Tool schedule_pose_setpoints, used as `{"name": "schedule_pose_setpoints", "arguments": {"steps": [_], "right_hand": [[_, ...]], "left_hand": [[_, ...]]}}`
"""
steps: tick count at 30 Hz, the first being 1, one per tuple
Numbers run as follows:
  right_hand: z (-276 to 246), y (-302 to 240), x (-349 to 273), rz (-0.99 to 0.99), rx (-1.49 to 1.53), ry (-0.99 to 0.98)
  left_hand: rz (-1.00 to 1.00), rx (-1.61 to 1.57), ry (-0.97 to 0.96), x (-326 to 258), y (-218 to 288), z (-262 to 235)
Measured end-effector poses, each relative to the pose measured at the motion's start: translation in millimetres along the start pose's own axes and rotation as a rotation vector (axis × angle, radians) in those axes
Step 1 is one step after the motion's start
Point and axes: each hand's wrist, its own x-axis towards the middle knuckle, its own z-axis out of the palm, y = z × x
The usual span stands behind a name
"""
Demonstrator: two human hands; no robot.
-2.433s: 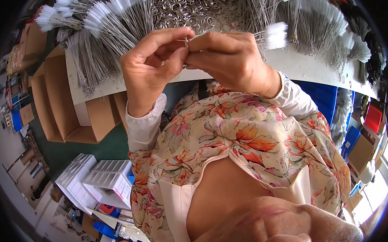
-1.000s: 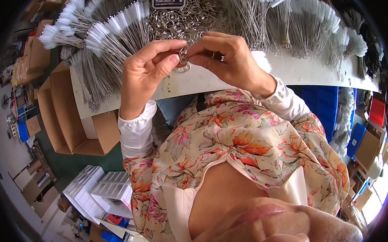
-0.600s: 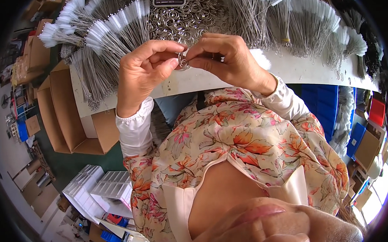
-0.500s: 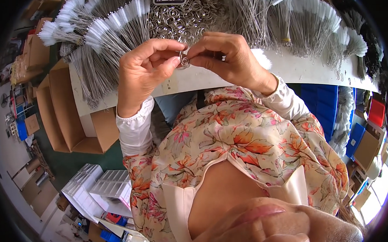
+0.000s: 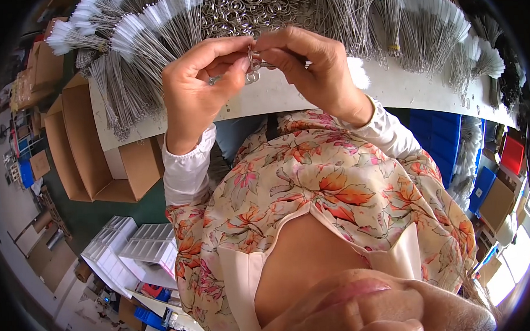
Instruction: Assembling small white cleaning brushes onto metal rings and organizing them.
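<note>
Between my two hands is a small silver metal ring (image 5: 252,77), with other loops of metal beside it. My left hand (image 5: 205,79) pinches it from the left with thumb and fingertips. From the right, my right hand (image 5: 310,60) closes thumb and forefinger on the same bit of metal; the exact overlap is hidden by the fingers. Just beyond the hands lies a heap of silver key rings (image 5: 252,12). Bundles of wire-handled brushes with white bristles (image 5: 147,43) flank the heap at left, and more brushes (image 5: 350,25) lie at right.
The white table (image 5: 250,98) curves across in front of me. An open cardboard box (image 5: 89,143) stands on the floor at left, with white drawer units (image 5: 127,251) nearer. Blue bins (image 5: 432,143) are under the table at right. White bristles (image 5: 358,72) show beside my right wrist.
Both hands have moved slightly away from me toward the ring heap, still pinching. The ring now hangs lower below the fingertips. The whole view has shifted a little.
</note>
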Motion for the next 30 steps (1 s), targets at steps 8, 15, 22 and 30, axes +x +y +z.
{"name": "schedule_pose_setpoints", "arguments": {"steps": [8,15,22,30], "right_hand": [[-1.3,9.9,-5.6,-0.116,-0.129,-0.035],[10.0,54.5,-43.8,-0.146,-0.311,-0.093],[14.8,89.1,-62.6,-0.366,-0.662,-0.195],[-93.5,56.7,-29.7,-0.010,-0.561,0.366]], "left_hand": [[-0.223,-0.246,-0.036,3.0,-6.3,-0.2],[-0.265,0.277,0.112,30.7,-48.5,-41.1],[-0.257,1.241,0.136,58.5,-104.5,-86.1],[-0.386,1.001,0.211,46.6,-110.3,-96.8]]}}
